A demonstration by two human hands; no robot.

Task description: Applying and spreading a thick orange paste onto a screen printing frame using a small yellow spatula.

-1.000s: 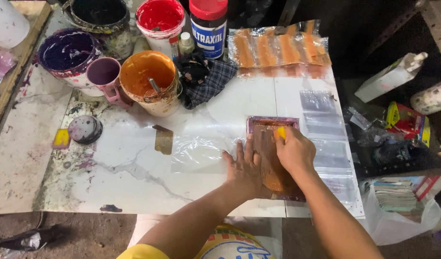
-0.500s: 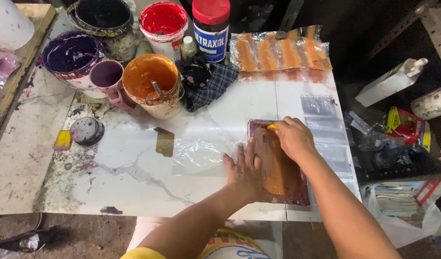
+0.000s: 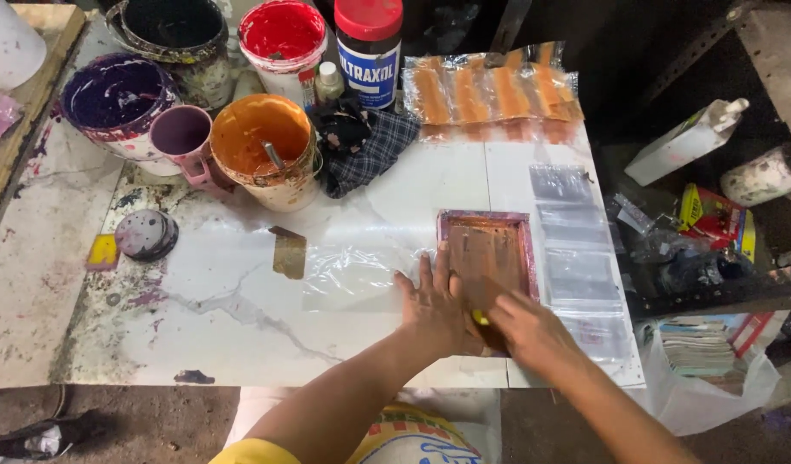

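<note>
A small rectangular printing screen (image 3: 488,253) with a purple frame and orange-brown mesh lies on the white marble table (image 3: 241,326). My left hand (image 3: 432,302) presses flat on the screen's near left edge, fingers spread. My right hand (image 3: 526,328) grips a yellow squeegee (image 3: 480,317) at the near end of the mesh. A clear plastic bag (image 3: 352,275) lies under and to the left of the screen.
An orange paint tub (image 3: 265,148) with a stirrer, a purple tub (image 3: 116,96), a mauve mug (image 3: 182,136), a red tub (image 3: 279,36) and a red-lidded jar (image 3: 369,43) stand at the back. Printed orange bags (image 3: 490,90) lie behind; clear bags (image 3: 576,249) line the right edge.
My right hand has drawn the squeegee from the far end of the screen down to its near end. My left hand stayed on the frame.
</note>
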